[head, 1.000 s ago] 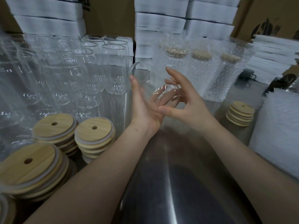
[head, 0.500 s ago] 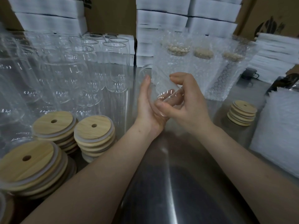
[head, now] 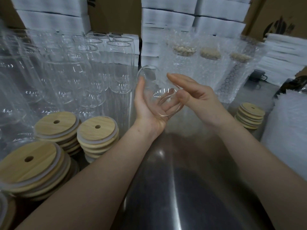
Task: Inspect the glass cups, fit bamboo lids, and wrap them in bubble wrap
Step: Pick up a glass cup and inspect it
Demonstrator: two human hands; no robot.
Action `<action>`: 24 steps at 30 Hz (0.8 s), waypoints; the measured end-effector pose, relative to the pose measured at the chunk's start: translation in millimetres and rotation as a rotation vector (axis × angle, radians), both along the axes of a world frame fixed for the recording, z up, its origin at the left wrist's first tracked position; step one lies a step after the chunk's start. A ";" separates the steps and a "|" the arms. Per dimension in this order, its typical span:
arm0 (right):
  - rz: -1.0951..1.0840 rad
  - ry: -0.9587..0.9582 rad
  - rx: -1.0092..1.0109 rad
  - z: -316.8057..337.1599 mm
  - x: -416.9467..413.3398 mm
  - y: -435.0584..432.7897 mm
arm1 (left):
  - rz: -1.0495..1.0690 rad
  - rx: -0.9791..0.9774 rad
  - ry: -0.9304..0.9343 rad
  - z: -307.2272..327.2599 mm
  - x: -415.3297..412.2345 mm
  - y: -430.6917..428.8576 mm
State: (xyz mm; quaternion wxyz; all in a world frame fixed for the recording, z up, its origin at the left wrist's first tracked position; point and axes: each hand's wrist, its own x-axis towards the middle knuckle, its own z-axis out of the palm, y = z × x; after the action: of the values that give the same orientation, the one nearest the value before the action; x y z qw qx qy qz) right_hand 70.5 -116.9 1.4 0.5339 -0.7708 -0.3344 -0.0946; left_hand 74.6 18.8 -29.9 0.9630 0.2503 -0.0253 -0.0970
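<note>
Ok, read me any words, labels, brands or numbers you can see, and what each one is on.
No text reads here.
Cardboard box, top right: dark printed mark, partly cut off, no legible letters.
Bamboo lids: plain.
White boxes: blank.
Glass cup in the left hand: clear, no print.
Stacked glass cups: pale flecks, too small to tell print from glare.
</note>
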 end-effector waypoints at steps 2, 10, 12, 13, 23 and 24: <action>0.041 0.049 0.002 1.4 1.0 -4.7 | -0.010 -0.005 0.007 -1.7 1.0 0.2; 0.046 0.086 -0.024 -2.8 5.3 -7.6 | 0.004 -0.082 0.057 -3.1 3.6 0.3; 0.010 0.056 -0.053 -3.6 3.3 -4.5 | 0.008 -0.088 0.076 -3.2 3.9 -1.2; -0.012 0.034 -0.071 -3.4 2.3 -3.1 | 0.005 -0.103 0.090 -3.2 3.7 -2.1; -0.261 -0.279 -0.235 -7.6 -4.6 9.1 | -0.095 -0.197 0.100 -1.9 -2.6 -7.5; -0.287 -0.310 -0.235 -8.9 -5.3 10.6 | -0.112 -0.197 0.101 -1.0 -3.5 -8.4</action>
State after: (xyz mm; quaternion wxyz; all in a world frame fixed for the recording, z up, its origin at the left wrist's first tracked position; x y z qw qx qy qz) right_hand 65.2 -106.3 -7.6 0.3641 -0.8435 -0.3081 -0.2469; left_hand 71.1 10.5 -30.9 0.9760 0.1477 -0.0002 -0.1599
